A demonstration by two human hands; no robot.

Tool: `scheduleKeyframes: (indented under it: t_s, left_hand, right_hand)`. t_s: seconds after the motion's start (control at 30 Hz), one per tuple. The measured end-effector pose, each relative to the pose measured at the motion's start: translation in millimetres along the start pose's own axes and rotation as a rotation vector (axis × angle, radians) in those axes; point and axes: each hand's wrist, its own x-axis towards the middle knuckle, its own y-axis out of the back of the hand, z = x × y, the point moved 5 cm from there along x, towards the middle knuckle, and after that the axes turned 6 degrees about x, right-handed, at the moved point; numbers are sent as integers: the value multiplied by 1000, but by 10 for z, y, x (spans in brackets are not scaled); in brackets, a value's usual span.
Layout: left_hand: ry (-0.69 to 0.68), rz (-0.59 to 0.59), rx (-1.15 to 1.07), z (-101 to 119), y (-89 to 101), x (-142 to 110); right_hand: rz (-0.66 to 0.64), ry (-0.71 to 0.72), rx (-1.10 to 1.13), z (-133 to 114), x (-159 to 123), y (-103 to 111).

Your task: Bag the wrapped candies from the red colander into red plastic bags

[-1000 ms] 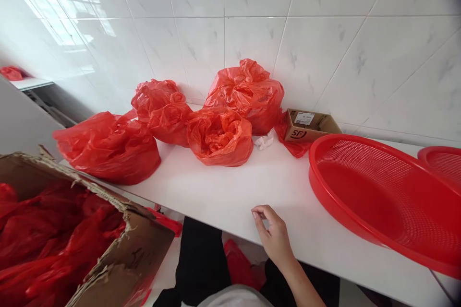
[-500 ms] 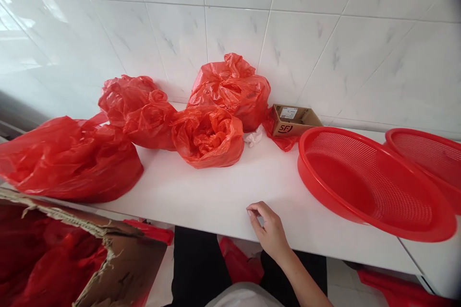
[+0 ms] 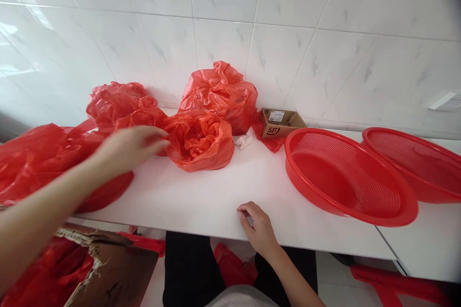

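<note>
Box [image 3: 283,129]: "SF"; label [image 3: 276,115] unreadable.
Red bag [image 3: 201,144]: open-mouthed on the table [image 3: 187,201].
Left hand [image 3: 126,148]: newly in view, at the bag's edge; blurred, cannot tell its grip.
Right hand [image 3: 257,228]: fingers curled together.

Red plastic bag [image 3: 201,146] — crumpled, mouth open upward, squat on the white table [image 3: 187,201]

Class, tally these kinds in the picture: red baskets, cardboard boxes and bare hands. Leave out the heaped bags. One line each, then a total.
Red baskets: 2 (front basket, back basket)
Cardboard boxes: 2 (small box on the table, large torn box at lower left)
Bare hands: 2 (left hand, right hand)
Total: 6
</note>
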Motion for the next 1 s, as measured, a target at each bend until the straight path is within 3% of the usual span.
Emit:
scheduleKeyframes:
  t_s: [0.13, 0.2, 0.27, 0.4, 0.5, 0.63, 0.73, 0.83, 0.93, 1.0]
  left_hand:
    - [29, -145, 163, -189, -777, 209]
    - [20, -127, 171, -94, -955, 387]
    - [1, -42, 144, 141, -902, 608]
    - [-75, 226, 10, 701, -501, 902]
    - [-63, 190, -70, 852, -474, 848]
    - [-7, 101, -178, 774, -645, 560]
    - [21, -1, -255, 750, -771, 388]
    - [-5, -29, -336, 858, -794, 320]
    - [-75, 60, -479, 1041, -715, 304]
    - [-89, 161, -617, 1131, -663, 267]
  right_hand:
    - [16, 0, 18, -3, -21, 13]
    - [22, 5, 13, -7, -27, 21]
    - [21, 13, 9, -15, -27, 26]
    - [8, 26, 15, -28, -19, 24]
    - [10, 29, 30, -28, -14, 19]
    - [46, -16, 102, -4, 4, 40]
    - [217, -73, 144, -28, 29, 160]
    - [385, 128, 51, -275, 57, 274]
    - [308, 325, -132, -517, 136, 140]
    - [169, 291, -237, -512, 262, -81]
